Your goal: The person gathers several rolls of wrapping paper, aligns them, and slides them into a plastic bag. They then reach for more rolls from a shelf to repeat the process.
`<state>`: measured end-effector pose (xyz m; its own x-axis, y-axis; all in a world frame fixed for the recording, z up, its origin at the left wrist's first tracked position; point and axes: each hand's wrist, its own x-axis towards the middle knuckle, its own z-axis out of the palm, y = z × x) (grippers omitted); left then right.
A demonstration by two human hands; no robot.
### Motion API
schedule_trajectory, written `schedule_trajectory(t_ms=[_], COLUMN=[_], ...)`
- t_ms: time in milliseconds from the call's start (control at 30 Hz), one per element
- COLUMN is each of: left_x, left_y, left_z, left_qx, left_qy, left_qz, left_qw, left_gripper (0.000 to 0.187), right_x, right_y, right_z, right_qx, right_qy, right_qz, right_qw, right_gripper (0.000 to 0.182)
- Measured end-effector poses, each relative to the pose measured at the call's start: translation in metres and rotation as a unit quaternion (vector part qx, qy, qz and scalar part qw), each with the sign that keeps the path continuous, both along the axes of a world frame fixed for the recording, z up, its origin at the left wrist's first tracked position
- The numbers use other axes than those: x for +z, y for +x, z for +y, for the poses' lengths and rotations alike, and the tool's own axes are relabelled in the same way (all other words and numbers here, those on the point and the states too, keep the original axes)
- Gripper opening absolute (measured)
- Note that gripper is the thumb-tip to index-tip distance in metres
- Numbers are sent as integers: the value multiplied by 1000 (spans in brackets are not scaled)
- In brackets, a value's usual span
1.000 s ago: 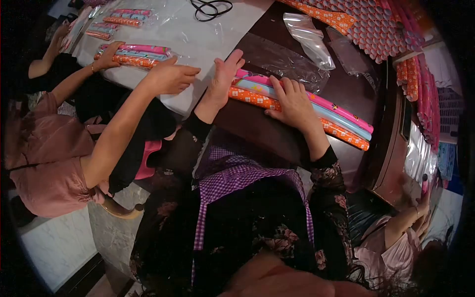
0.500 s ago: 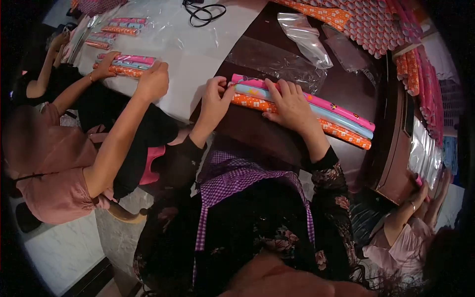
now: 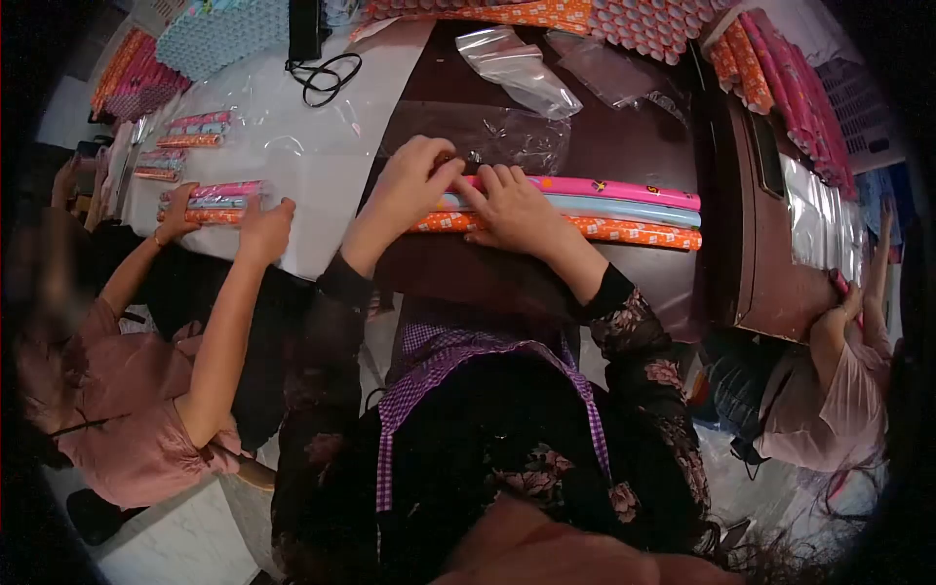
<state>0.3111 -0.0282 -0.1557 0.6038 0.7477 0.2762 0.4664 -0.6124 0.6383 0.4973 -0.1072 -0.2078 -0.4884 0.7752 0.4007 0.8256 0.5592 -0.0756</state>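
Observation:
Three long rolls lie side by side on the dark tabletop: a pink roll [image 3: 634,193], a light blue roll [image 3: 624,208] and an orange patterned roll [image 3: 624,231]. My right hand [image 3: 522,210] rests spread across them near their left part. Over their left end, my left hand [image 3: 414,185] has its thumb and fingers pinched together near the pink roll; what is between the fingertips is too small to make out. A clear plastic wrapper [image 3: 517,141] lies flat just beyond the rolls.
Crumpled clear bags [image 3: 517,70] lie farther back. At the left, a co-worker's hands [image 3: 263,229] hold a similar bundle [image 3: 219,203] on the white table cover [image 3: 336,117]. Black cable [image 3: 327,83] lies behind. Another person [image 3: 829,370] handles a roll at the right, by stacked plastic sleeves [image 3: 819,219].
The view has shifted, so the table appears farther left. My left hand has moved over the rolls' left end, its fingers now pinched. My right hand stays on the rolls.

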Motion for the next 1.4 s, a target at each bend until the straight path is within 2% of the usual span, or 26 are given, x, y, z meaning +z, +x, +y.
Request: schedule_trajectory(t_ms=[33, 133, 167, 233, 267, 300, 367, 400, 433, 500, 533, 667, 733, 867, 933, 967, 1033, 1133, 1167, 1267, 1333, 1367, 1400], left_x=[8, 21, 24, 3, -8, -19, -44, -55, -61, -67, -62, -62, -63, -67, -65, -68, -78, -83, -84, -84, -74, -71, -60], left_y=[10, 14, 8, -17, -34, -43, -57, -59, -58, -51, -46, -41, -44, -44, -41, -41, -41, -41, -42, -44, -43, -37, -24], left_z=[0, 13, 14, 25, 26, 22, 10, 5, 0, -13, -16, -17, -18, -17, -19, -17, -14, -14, -14, -11, 2, 7, 13], left_qx=[-5, -1, 32, 77, 60, 65, 117, 94, 93, 39, 51, 63, 56, 52, 76, 74, 71, 80, 72, 47, 41, 62, 51], left_qy=[-31, 6, -7, -43, -143, -140, -247, -288, -288, -262, -267, -255, -258, -255, -227, -227, -102, -45, -11, -32, -89, -80, -20], left_qz=[-12, -67, -89, -174, -227, -223, -293, -302, -302, -334, -296, -316, -297, -328, -259, -259, -175, -135, -119, -118, -67, -48, -6], left_qw=[999, 998, 996, 981, 962, 962, 916, 904, 904, 905, 916, 911, 918, 908, 936, 936, 977, 987, 990, 991, 993, 994, 998], left_gripper=[22, 19, 19, 23, 36, 36, 49, 68, 68, 81, 101, 104, 107, 94, 62, 62, 45, 47, 46, 43, 42, 36, 31], right_x=[0, -1, -2, 2, 1, 1, 5, 6, 7, 8, 8, 8, 7, 5, 2, 2, 5, 0, -6, -7, -8, -9, -8], right_y=[0, -1, -1, -2, -1, -2, -2, -2, -2, -2, -2, -2, -2, -4, -5, -6, -10, -15, -18, -25, -25, -25, -26], right_z=[-1, 0, -1, -1, 0, 0, -2, -2, -1, -2, -3, 0, 0, 1, 3, 4, 4, 7, 10, 9, 9, 8, 7], right_qx=[-2, 5, 1, 8, 7, 2, 6, 1, -4, -8, -11, -3, 6, 9, 16, 14, 24, 35, 41, 23, 17, 18, 11], right_qy=[5, 7, 3, -2, -5, -9, -19, -53, -87, -82, -79, -100, -46, -40, -28, -27, -68, -67, 2, 26, 29, 10, 9], right_qz=[-1, 6, 15, 17, 18, 18, 26, 19, 11, 8, 7, 14, 18, 13, 10, 10, 12, 27, 30, 27, 19, 31, 31], right_qw=[1000, 1000, 1000, 1000, 1000, 1000, 999, 998, 996, 997, 997, 995, 999, 999, 999, 999, 997, 997, 999, 999, 999, 999, 999], right_gripper=[82, 83, 83, 84, 84, 85, 84, 86, 88, 89, 90, 90, 89, 90, 90, 90, 92, 92, 88, 83, 82, 74, 74])
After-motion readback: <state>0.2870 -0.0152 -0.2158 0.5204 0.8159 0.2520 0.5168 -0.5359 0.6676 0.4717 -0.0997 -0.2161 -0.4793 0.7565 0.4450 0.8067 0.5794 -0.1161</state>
